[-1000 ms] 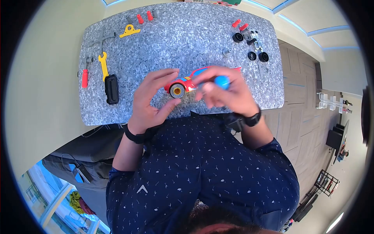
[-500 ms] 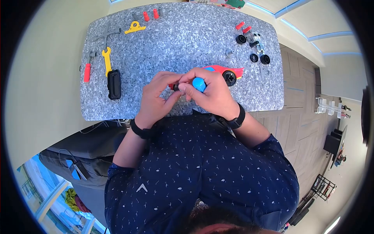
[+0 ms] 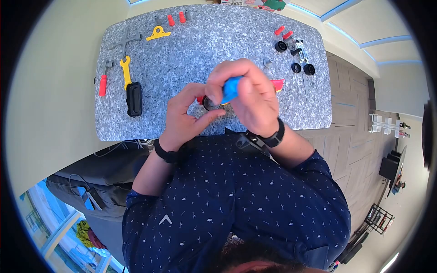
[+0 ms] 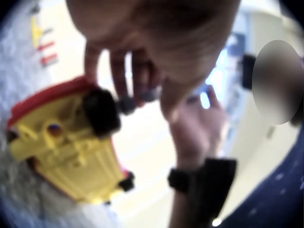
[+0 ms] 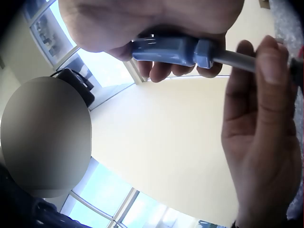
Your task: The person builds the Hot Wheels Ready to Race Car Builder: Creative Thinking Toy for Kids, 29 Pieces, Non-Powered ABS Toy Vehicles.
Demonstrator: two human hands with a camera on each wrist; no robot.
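Note:
The red toy car (image 3: 277,85) lies on its side at the table's front edge, largely covered by both hands. Its yellow underside (image 4: 78,159) faces the left wrist camera. My left hand (image 3: 182,120) is at one end of the car, thumb and fingers bent around a black wheel (image 3: 210,104). In the right hand (image 3: 257,102) is a blue-handled toy screwdriver (image 5: 166,51), gripped by its handle. The grey shaft (image 5: 235,61) runs from the handle between the left thumb and fingers toward the wheel. Where its tip meets the wheel is hidden.
A black tray-like part (image 3: 134,99), a yellow wrench (image 3: 126,73) and a red-handled tool (image 3: 103,85) lie on the left. Farther back is a yellow part (image 3: 158,33). Black wheels (image 3: 309,69) and red pegs (image 3: 280,30) sit at the right, near a small grey piece (image 3: 267,62).
The right hand first brought the screwdriver left to the wheel, then turned and lifted, tilting the handle. My left hand closed in around the wheel, then spread its thumb slightly.

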